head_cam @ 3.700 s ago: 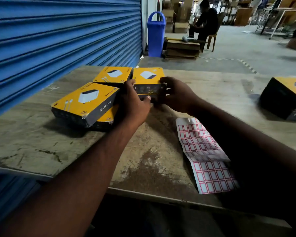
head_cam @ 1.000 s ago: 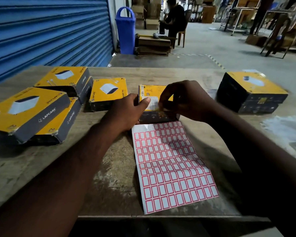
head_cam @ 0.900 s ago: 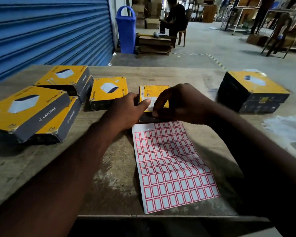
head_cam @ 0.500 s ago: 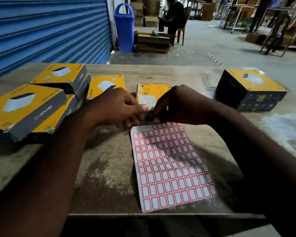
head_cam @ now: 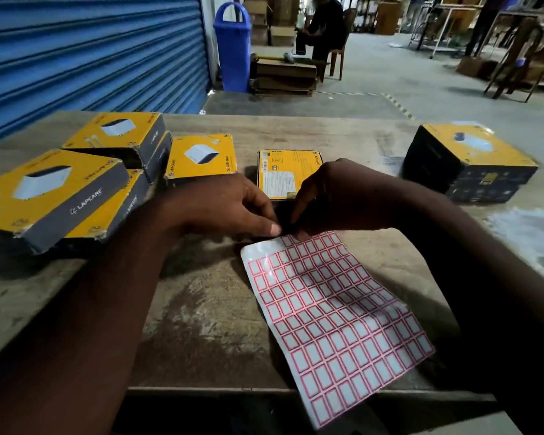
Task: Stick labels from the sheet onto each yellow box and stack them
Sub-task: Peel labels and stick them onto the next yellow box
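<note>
A sheet of red-bordered labels (head_cam: 333,315) lies on the wooden table (head_cam: 201,328) in front of me. My left hand (head_cam: 220,205) and my right hand (head_cam: 343,196) meet fingertip to fingertip at its top edge. The left pinches the sheet's edge and the right picks at a label in the top row; the contact lies in shadow. Just behind the hands, a yellow box (head_cam: 291,171) lies with its printed back face up. Several more yellow boxes sit to the left, among them a single box (head_cam: 201,157) and two overlapping stacks (head_cam: 51,189) (head_cam: 120,133). A stack of yellow boxes (head_cam: 471,161) stands at the right.
A blue roller shutter (head_cam: 76,51) runs along the left side. Beyond the table are a blue bin (head_cam: 233,48), a low pile of cartons (head_cam: 283,76) and a seated person (head_cam: 324,26). The sheet's lower corner hangs over the table's near edge.
Both hands have left the back-up box and come down to the sheet's top edge. Earlier the right hand pressed on that box's white panel while the left steadied it.
</note>
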The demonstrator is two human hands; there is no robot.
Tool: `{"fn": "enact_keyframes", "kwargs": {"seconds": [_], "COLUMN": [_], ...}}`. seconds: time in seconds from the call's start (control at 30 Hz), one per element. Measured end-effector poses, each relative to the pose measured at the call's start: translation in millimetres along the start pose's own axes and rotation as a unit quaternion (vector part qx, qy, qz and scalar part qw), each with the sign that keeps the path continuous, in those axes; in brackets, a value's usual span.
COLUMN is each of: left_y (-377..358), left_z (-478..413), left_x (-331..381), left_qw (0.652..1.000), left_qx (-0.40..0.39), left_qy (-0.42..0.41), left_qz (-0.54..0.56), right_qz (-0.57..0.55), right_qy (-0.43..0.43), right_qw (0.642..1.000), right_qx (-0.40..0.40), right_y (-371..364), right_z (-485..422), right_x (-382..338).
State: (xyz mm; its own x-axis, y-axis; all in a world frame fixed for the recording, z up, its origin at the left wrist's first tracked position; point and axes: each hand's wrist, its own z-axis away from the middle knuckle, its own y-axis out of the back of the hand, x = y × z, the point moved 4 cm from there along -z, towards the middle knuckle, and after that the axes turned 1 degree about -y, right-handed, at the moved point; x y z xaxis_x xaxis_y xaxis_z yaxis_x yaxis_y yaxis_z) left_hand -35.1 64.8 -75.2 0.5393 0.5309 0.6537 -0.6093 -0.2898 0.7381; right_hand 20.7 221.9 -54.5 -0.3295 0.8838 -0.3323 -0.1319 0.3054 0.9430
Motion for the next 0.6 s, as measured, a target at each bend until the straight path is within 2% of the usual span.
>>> {"fn": "enact_keyframes", "kwargs": {"seconds": [0.1,0.3,0.6], "left_y": [-2,-11,-2], "left_z": [0,4,-5], "left_x": [2,0,-7], "left_qw": [1.000,0.992,0.998], "left_qx": [-0.011,-0.116,-0.016], "left_qy": [0.012,0.054,0.045], "left_qz": [0.001,0.016,0.030], "right_qz": [0.002,-0.015,0.026], "right_qy": [-0.002,0.000,0.005], "right_qw": [1.000,1.000,0.998], "right_qx": [-0.006,-0.017,0.061], "right_y": [0,0,-1], "right_z": [1,2,-2], "right_x": [-1,-2,-2]}}
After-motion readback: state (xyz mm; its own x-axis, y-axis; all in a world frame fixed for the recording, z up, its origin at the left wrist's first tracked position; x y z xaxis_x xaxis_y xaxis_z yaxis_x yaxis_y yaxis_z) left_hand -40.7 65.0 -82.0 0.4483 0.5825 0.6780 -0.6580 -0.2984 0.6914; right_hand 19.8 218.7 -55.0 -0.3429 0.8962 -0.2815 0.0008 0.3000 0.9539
